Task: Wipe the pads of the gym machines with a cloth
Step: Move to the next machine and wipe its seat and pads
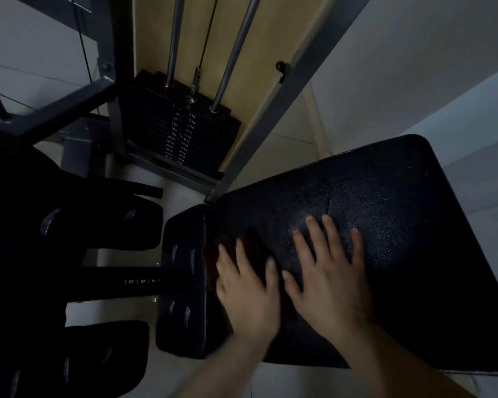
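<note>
A large black textured seat pad (385,202) fills the right of the view. A dark reddish-brown cloth (256,248) lies on the pad's left part, hard to make out in the dim light. My left hand (247,288) presses flat on the cloth with its fingers straight and spread. My right hand (328,271) lies flat on the bare pad just to the right, fingers spread. A smaller black pad (184,282) adjoins the seat on its left edge.
A black weight stack (179,130) with chrome guide rods (236,53) stands behind inside a grey steel frame (270,110). More black pads (121,222) and a numbered adjustment bar (121,281) lie at the left. Pale tiled floor shows between the parts.
</note>
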The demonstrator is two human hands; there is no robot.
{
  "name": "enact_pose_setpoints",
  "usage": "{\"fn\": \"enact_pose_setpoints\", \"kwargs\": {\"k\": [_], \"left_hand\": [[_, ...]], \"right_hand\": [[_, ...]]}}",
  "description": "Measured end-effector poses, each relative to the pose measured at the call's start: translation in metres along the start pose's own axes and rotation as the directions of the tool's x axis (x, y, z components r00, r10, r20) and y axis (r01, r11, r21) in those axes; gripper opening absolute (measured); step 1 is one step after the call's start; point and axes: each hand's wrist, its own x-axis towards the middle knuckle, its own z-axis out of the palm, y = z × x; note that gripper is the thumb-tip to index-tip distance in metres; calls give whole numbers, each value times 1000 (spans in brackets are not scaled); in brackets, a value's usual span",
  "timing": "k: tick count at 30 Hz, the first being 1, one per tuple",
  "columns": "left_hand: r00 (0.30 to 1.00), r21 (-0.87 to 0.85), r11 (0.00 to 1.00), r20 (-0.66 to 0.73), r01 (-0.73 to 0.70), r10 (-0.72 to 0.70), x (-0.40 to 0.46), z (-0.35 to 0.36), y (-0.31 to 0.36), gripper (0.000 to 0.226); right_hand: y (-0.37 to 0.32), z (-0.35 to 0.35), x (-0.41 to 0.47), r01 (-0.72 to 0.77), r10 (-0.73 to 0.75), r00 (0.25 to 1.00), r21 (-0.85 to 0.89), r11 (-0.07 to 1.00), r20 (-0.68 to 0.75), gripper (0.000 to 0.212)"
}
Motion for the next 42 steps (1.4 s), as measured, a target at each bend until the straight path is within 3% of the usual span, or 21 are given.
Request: {"fn": "enact_pose_setpoints", "kwargs": {"k": [2, 5, 10, 13, 18, 23, 30, 32, 34, 35, 36, 37, 39, 42], "left_hand": [[996, -42, 996, 35, -84, 85, -38, 0, -10, 73], [987, 12, 987, 11, -161, 161, -12, -2, -15, 69], [997, 45, 997, 40, -69, 67, 92, -9, 8, 60], [997, 18, 998, 50, -62, 62, 104, -11, 6, 65], [993, 83, 991, 71, -102, 96, 6, -4, -34, 79], [977, 75, 977, 95, -201, 193, -55, -4, -74, 70], [997, 44, 998, 70, -33, 30, -8, -8, -42, 72], [987, 86, 987, 79, 134, -141, 11, -4, -18, 66], [930, 88, 933, 92, 349, -357, 25, 0, 1, 63], [921, 85, 924, 91, 372, -379, 23, 0, 7, 61], [945, 88, 947, 80, 309, -316, 12, 1, 8, 60], [984, 102, 980, 37, 173, -177, -8, 3, 5, 59], [994, 97, 991, 65, -89, 83, -48, 3, -2, 62], [972, 97, 977, 162, -187, 170, -42, 2, -9, 65]], "right_hand": [[0, 1, 0, -4, 4, 1000, 7, 1000, -2, 66], [-1, 0, 0, 1, -1, 1000, 3, 1000, 4, 67], [-2, 0, 0, -11, 11, 1000, 1, 1000, 12, 65], [-2, -2, 1, -19, 19, 1000, -7, 1000, 24, 64], [-3, -3, 2, -33, 34, 998, -8, 999, 45, 65], [-5, -2, 2, -46, 46, 998, 3, 999, 32, 64], [-8, -1, 5, -64, 64, 998, -4, 998, 9, 64], [-8, -1, 5, -61, 61, 998, -16, 998, 3, 64], [-7, 1, 5, -56, 56, 998, -26, 998, 0, 64], [-7, 2, 5, -57, 57, 998, -27, 998, 1, 65], [-8, 3, 5, -57, 58, 998, -23, 998, 6, 65], [-8, 3, 4, -61, 61, 998, -13, 998, 7, 65], [-9, 0, 4, -64, 64, 998, 12, 998, -5, 62], [-9, -3, 2, -61, 64, 997, 87, 994, -30, 53]]}}
